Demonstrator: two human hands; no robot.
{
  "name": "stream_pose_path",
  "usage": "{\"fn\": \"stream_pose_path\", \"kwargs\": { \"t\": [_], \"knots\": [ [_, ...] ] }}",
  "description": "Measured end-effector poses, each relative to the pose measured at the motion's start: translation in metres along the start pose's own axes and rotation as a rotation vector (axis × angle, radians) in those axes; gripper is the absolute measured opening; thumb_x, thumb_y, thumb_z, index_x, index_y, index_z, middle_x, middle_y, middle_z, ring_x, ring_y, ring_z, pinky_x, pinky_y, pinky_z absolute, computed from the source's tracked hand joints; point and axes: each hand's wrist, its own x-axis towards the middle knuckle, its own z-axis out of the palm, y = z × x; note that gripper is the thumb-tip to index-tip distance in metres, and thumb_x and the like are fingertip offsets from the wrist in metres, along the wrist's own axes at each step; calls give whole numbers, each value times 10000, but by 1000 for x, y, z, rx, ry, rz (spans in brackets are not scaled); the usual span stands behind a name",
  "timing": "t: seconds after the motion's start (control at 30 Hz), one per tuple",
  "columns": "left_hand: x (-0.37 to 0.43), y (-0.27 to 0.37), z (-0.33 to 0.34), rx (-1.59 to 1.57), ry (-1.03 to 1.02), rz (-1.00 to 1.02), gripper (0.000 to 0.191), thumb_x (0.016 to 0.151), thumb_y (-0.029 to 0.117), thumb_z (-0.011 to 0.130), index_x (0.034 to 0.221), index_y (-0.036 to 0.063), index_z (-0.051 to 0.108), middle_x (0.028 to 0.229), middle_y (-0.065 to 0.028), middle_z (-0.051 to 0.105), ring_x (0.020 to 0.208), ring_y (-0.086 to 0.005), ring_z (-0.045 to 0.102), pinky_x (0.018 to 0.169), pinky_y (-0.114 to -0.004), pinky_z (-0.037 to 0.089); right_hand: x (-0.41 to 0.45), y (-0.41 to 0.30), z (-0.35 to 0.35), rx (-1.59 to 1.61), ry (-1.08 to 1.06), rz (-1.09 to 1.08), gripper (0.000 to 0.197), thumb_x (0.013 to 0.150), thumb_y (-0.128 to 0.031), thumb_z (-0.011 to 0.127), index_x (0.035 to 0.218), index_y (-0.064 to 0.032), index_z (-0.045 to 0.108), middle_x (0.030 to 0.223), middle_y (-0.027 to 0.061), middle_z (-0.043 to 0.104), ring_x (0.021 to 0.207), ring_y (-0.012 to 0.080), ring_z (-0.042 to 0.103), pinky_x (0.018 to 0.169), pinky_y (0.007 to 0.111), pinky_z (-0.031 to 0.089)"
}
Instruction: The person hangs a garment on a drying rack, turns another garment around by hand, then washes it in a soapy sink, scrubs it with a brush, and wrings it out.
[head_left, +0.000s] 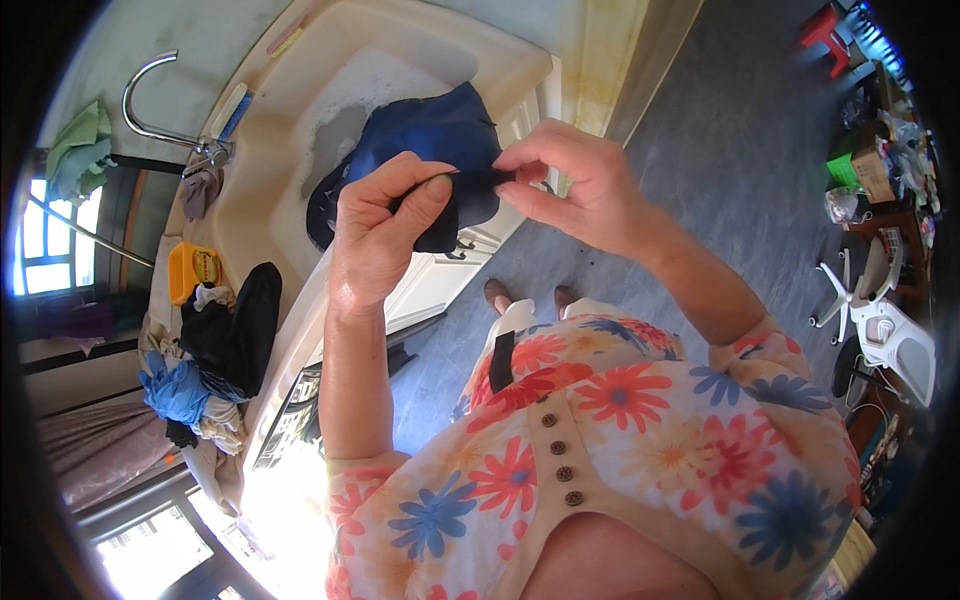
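Note:
A dark blue cloth garment (431, 127) hangs from my hands over the front rim of a beige laundry sink (270, 142) that holds sudsy water. My left hand (394, 214) pinches a dark edge of the cloth between thumb and forefinger. Just to the right, my right hand (566, 180) holds the other end of that dark edge between its thumb and fingertips. The edge is stretched level between both hands. Part of the garment lies down in the sink, and its lower folds are hidden behind my left hand.
A chrome faucet (165, 135) and a blue-bristled scrub brush (232, 112) are on the sink's back rim. A yellow soap box (193, 271) stands at the left, near black clothing (240, 330) and a light blue cloth (176, 386). A white chair (889, 330) stands far right.

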Motion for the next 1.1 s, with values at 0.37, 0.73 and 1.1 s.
{"fn": "stream_pose_path", "kwargs": {
  "t": [0.37,0.73,1.1],
  "knots": [
    [3,2,7,-38,29,-43,81,800,21,584,851,-31,618,691,43,478,648,-30,408,573,-178,332,8,3,5,-277,110,-263,108,659,-47,664,744,-70,601,657,25,546,618,202,532,614,305,389],
    [-7,-1,-24,-186,117,27,141,784,-3,588,914,-29,634,780,17,546,704,-47,469,658,-153,347,-64,64,-35,235,-1,621,58,737,-47,589,765,-9,622,698,68,603,615,112,544,574,255,435],
    [-7,-5,-31,-318,97,-22,147,783,8,598,922,-17,637,819,-1,585,748,-63,512,702,-165,379,-63,86,-31,349,-61,688,171,836,-152,572,852,17,587,764,34,601,671,105,553,630,236,443]
  ]
}}
